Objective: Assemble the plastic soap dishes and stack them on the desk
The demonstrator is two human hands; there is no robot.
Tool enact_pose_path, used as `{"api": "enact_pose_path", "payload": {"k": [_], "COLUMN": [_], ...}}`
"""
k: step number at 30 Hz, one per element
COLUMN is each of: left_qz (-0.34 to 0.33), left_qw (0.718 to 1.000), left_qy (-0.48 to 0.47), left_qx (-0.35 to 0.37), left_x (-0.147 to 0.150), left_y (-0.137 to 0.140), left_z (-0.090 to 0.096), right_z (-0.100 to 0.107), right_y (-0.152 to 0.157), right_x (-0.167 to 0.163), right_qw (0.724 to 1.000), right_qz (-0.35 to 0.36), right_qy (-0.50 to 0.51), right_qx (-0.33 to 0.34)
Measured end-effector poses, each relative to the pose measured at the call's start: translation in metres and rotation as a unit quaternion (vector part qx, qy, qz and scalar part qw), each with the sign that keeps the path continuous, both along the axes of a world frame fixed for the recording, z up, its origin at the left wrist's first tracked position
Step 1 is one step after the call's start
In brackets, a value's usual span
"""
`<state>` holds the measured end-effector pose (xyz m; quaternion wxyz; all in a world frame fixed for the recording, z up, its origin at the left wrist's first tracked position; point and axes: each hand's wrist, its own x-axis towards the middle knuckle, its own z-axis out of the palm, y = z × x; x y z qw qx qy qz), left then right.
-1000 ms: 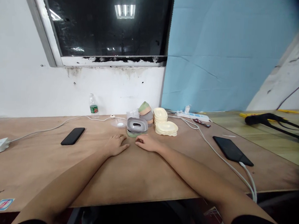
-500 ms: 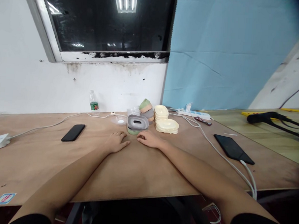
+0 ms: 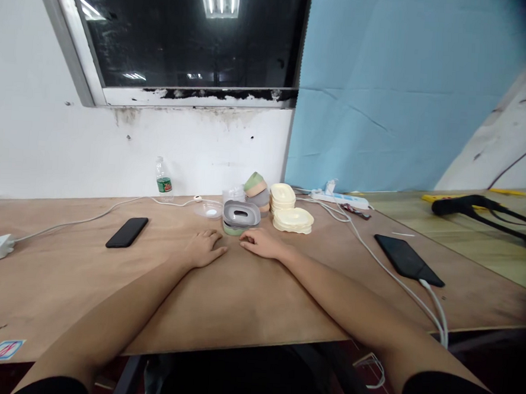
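My left hand [image 3: 203,250] lies palm down on the brown tabletop, its fingers loosely stretched and the thumb pointing right. Across a small gap, my right hand [image 3: 259,243] rests on its side with the fingers slightly curled and apart; I see nothing in it. Just beyond both hands stands a small stack of trays, a grey oval tray with a slot [image 3: 241,213] on top of a green one [image 3: 233,230]. Cream scalloped dishes [image 3: 294,219] are piled to the right, behind my right hand. More grey, peach and green pieces [image 3: 255,187] lean behind the grey tray.
A black phone [image 3: 127,232] lies at left; a dark tablet [image 3: 408,260] with a white cable lies at right. A plastic bottle [image 3: 164,182] stands by the wall. White power strips [image 3: 340,199] and cords cross the table. A clear lid [image 3: 209,210] sits left of the trays.
The view has shifted very slightly. Both hands and the things on the table stay where they were.
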<state>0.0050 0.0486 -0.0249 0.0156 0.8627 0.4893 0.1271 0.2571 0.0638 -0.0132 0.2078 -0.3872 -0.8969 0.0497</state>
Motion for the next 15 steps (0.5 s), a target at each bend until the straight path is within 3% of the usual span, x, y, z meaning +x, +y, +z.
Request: {"api": "enact_pose_path", "payload": {"k": [3, 7, 11, 15], "left_qz": [0.001, -0.006, -0.009, -0.015], "left_qw": [1.0, 1.0, 1.0, 1.0], "left_qy": [0.0, 0.001, -0.002, -0.008], "left_qx": [-0.003, -0.007, -0.008, -0.004], "left_x": [0.0, 0.0, 0.0, 0.0], "left_y": [0.0, -0.001, -0.001, 0.0], "left_z": [0.001, 0.003, 0.003, 0.001], "right_z": [0.003, 0.008, 0.01, 0.009], "right_y": [-0.003, -0.004, 0.006, 0.022], "right_x": [-0.001, 0.006, 0.027, 0.056], "right_qw": [1.0, 0.988, 0.948, 0.919], "right_qz": [0.003, -0.038, -0.18, -0.298], "right_qy": [0.014, 0.083, 0.138, 0.11], "right_qx": [0.018, 0.126, 0.223, 0.232]}}
